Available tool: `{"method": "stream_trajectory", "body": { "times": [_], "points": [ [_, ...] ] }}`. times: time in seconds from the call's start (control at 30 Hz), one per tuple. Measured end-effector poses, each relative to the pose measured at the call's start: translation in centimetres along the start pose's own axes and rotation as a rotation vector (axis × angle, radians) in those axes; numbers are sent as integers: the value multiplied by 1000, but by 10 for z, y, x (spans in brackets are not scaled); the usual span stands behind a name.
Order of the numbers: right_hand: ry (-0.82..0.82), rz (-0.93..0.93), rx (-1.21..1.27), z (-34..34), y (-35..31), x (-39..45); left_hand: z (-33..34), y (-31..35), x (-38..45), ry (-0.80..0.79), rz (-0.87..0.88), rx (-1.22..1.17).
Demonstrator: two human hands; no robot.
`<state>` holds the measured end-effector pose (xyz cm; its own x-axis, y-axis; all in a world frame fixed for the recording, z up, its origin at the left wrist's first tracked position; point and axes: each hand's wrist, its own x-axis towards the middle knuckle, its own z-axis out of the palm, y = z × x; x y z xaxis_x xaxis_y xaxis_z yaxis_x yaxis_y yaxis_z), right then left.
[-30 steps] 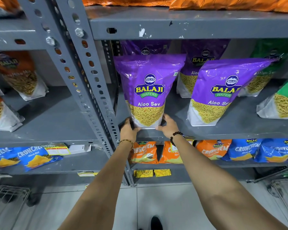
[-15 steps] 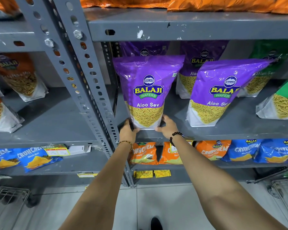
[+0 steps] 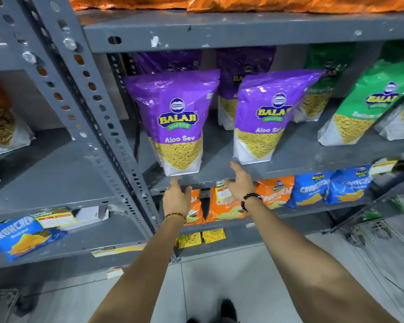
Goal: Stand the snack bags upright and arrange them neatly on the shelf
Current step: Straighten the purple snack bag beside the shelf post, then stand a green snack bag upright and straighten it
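Note:
A purple Aloo Sev bag (image 3: 176, 122) stands upright at the front left of the grey middle shelf (image 3: 296, 159), free of both hands. A second purple Aloo Sev bag (image 3: 268, 120) leans to the right beside it, and two more purple bags (image 3: 243, 64) stand behind. Green snack bags (image 3: 369, 106) lean at the right end. My left hand (image 3: 176, 199) hovers open just below the first bag's base. My right hand (image 3: 239, 183) is open in front of the shelf edge, between the two front bags.
A perforated grey upright (image 3: 96, 127) stands just left of the bags. Orange and blue Crunchem bags (image 3: 310, 190) fill the shelf below. The neighbouring bay at left holds orange-topped bags (image 3: 2, 129). A wire basket (image 3: 387, 231) sits on the floor at right.
Both hands have let go of the left purple bag's base and pulled back toward me; the bag stays standing. The view has shifted to the right.

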<state>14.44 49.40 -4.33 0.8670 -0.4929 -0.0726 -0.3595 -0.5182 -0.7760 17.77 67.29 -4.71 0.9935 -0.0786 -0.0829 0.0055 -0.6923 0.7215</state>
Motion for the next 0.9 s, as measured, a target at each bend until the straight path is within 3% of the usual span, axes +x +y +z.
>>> {"method": "stream_trajectory", "body": {
  "times": [0.37, 0.5, 0.77, 0.9],
  "points": [
    [478, 256, 148, -147, 108, 31, 135, 133, -20, -278, 350, 22],
    [604, 291, 217, -220, 164, 69, 215, 201, -17, -346, 358, -43],
    [139, 271, 345, -339, 256, 154, 316, 317, 3, -302, 187, -192],
    [6, 230, 322, -366, 273, 182, 338, 343, 14, -296, 159, -149]
  ]
}}
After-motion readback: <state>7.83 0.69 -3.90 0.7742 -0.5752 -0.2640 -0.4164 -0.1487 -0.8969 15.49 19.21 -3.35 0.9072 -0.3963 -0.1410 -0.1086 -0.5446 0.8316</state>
